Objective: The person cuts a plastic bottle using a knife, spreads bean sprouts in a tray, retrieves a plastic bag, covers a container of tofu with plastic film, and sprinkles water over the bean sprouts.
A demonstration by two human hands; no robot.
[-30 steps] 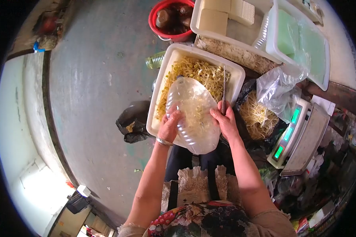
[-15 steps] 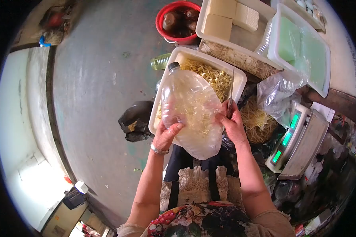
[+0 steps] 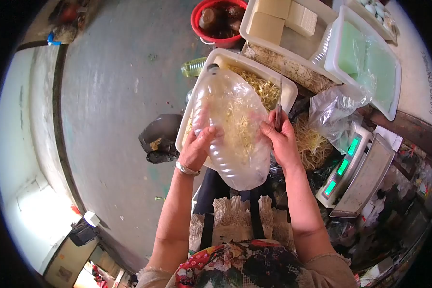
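1. Clear ribbed plastic bottle: tilted over the near part of a white tub and the person's lap, its black cap pointing away. Held this low and central, it is probably easy to steady and watch.
2. Left hand: pinching the bottle's left side, thumb in front and fingers behind, blurred through the plastic. That grip likely supports the thin wall from both faces.
3. Right hand: curled round the handle of a knife, with the thumb against the bottle's right edge. The blade points up and away, perhaps so that it clears the plastic and the other hand.
4. Bean sprouts: heaped in the tub, whose walls contain them. Whether the pale strands at the bottle's middle lie inside or show through, I cannot tell.
5. Digital scale: standing to the right, display lit, near more sprouts in a black bag; presumably placed there for easy reach.
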